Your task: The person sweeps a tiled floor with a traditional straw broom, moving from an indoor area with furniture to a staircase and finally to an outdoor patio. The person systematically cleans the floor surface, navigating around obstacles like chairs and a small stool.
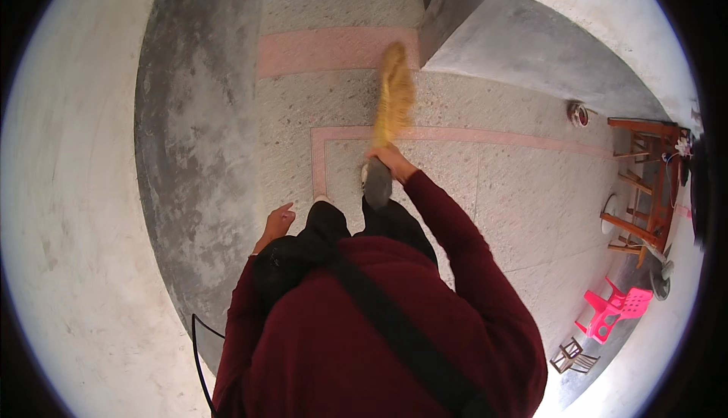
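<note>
Right hand [389, 156]: out front at arm's length, fingers wrapped round the handle end of a yellow broom [394, 98]. Firm fist, nothing loose.
Broom: straw-coloured, bristle end pointing away from the person, blurred, so it's on the move. The head sits over the speckled floor [493, 183], just short of the pink band [326, 50], near the foot of the grey pillar [455, 1].
Left hand [277, 221]: hanging by the hip, holding nothing, fingers loosely curled, thumb sticking out a bit. Close to the grey wall base [197, 137], not touching it as far as I can see.
Sleeves: dark red, both arms; right one stretched fwd, left one bent and low.
Strap [394, 327]: black, runs diagonally across the red top, from the left shoulder area down to the lower right.
Foot: one grey shoe [377, 183] just under the right hand, stepping fwd, inside the thin pink border line [485, 136].
Wall, left: pale curve w/ a dark grey stained skirt along the bottom.
Right side, well apart from the sweeping: wooden table frame [644, 183], a bright pink plastic chair [614, 308], a small dark stool [572, 356] lower down, a round red-rimmed pot [578, 113] by the far wall.
Near the table legs: a white round thing, too small to tell what.
</note>
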The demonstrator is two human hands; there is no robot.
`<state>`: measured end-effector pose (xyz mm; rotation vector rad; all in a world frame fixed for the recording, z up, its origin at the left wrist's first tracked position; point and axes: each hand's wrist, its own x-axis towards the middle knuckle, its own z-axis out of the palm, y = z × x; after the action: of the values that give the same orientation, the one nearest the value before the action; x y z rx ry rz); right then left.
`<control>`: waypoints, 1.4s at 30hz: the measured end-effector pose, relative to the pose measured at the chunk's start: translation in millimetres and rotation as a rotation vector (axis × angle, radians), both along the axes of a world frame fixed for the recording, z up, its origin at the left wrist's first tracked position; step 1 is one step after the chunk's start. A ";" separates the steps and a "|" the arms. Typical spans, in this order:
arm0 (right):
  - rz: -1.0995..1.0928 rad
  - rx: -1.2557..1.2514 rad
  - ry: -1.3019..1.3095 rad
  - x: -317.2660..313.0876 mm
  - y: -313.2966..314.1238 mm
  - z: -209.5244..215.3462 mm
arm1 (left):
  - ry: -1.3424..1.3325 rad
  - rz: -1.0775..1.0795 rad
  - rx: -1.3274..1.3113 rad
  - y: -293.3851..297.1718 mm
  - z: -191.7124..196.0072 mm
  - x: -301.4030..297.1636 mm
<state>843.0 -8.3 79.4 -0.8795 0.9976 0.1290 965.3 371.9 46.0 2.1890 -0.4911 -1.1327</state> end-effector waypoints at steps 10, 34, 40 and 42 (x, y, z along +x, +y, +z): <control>-0.028 -0.150 -0.108 64.8 -142.6 31.4 | 0.035 0.077 0.028 -46.9 -25.0 61.8; 0.665 0.105 0.095 214.6 -252.5 115.0 | -1.727 0.368 0.468 -211.5 285.8 442.7; 1.292 -0.074 -0.087 225.1 -260.5 86.3 | -1.810 0.424 0.855 -154.0 357.0 419.9; 1.609 -0.178 -0.222 234.4 -266.3 59.5 | -1.727 0.311 0.880 -139.0 377.1 409.7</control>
<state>1077.4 -274.5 138.9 -1.6379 -0.1183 1.2710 1375.0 232.9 423.1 3.3476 -0.2218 1.2420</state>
